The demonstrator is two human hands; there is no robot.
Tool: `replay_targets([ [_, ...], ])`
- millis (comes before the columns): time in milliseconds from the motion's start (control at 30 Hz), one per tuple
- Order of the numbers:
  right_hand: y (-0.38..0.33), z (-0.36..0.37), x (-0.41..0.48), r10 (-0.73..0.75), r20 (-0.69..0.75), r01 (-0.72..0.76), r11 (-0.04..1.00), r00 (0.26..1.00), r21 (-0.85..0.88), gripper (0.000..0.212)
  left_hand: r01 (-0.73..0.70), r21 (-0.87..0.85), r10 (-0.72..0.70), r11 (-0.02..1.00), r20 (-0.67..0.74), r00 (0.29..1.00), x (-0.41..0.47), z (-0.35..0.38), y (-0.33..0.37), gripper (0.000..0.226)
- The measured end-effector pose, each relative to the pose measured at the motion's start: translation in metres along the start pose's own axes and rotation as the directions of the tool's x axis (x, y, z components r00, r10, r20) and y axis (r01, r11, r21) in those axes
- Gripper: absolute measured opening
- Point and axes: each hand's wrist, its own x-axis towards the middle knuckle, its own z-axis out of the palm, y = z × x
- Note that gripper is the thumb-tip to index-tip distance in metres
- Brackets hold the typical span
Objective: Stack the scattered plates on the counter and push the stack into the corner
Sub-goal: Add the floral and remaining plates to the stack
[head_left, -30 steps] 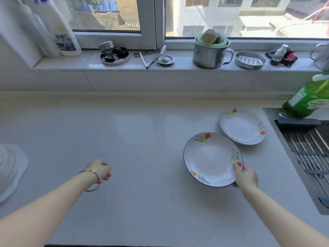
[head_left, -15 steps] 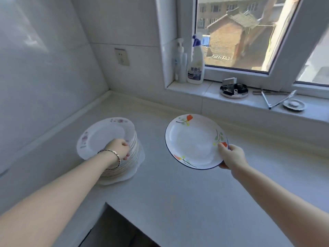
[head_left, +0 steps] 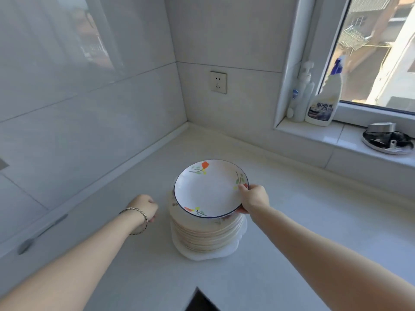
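- The flowered plate (head_left: 210, 189) sat over the top of the stack (head_left: 207, 232), tilted a little, and we could not tell whether it had touched the plate below or hung just above it.
- We judged the plate stiff, glazed and slick, brittle at its dark-lined rim, and light enough for one hand; the rim was the sensible place to take it, thumb on top and fingers beneath.
- Our right hand (head_left: 253, 199) did just that: its grip was pinched on the rim at the side of the stack nearest the window sill (head_left: 336, 140), thumb on the upper face, fingers hidden under the plate.
- The stack itself looked heavy to us, many plates deep, and rested on a broader white plate or mat (head_left: 241, 237) at its foot; we judged it should be pushed low down, near the base, since a shove at the top could slide the upper plates off.
- Our left hand (head_left: 143, 208) was loosely curled and grasped nothing, just beside the stack on the side away from the window sill, close to the table (head_left: 292, 221).
- The stack stood well short of the corner (head_left: 187, 122), with bare table between them, so the push was not yet done.
- Beyond the stack, a spray bottle (head_left: 324, 106) and a pump bottle (head_left: 301, 99) stood on the window sill.
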Motion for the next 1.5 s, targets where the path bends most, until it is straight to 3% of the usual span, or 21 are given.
replay_targets([
  [333,0.006,0.031,0.013,-0.142,-0.046,0.113,0.915,0.989,-0.388,0.026,0.022,0.027,-0.023,0.999,0.046,0.999,0.043,0.000,-0.017,0.028],
  [500,0.002,0.031,0.014,-0.171,-0.037,0.094,0.698,0.985,-0.709,0.030,0.027,0.034,-0.030,0.999,0.072,0.997,0.045,0.000,-0.019,0.027],
  [600,-0.005,0.025,0.016,-0.177,0.012,0.114,0.585,0.984,-0.803,0.033,0.020,0.055,-0.024,0.998,0.078,0.997,0.043,-0.002,-0.016,0.030],
  [800,-0.007,-0.008,0.022,-0.234,-0.023,0.114,0.555,0.972,-0.824,0.034,-0.062,0.187,0.050,0.980,0.071,0.996,0.037,-0.006,-0.005,0.027],
  [1033,0.020,-0.075,0.028,0.023,0.010,-0.004,0.554,1.000,-0.833,0.022,-0.182,0.399,0.169,0.899,0.068,0.983,0.016,0.005,0.026,0.025],
  [1200,0.055,-0.145,0.022,0.064,0.014,-0.027,0.587,0.998,-0.809,0.028,-0.189,0.531,0.220,0.826,0.004,0.975,-0.022,0.023,0.064,0.017],
  [1333,0.096,-0.214,0.007,0.076,0.022,-0.029,0.608,0.997,-0.793,0.025,-0.290,0.527,0.288,0.799,0.088,0.954,-0.070,0.067,0.109,0.026],
  [1500,0.156,-0.313,-0.016,0.112,0.016,-0.054,0.594,0.994,-0.802,0.025,-0.413,0.457,0.346,0.788,0.227,0.911,-0.141,0.177,0.158,0.024],
])
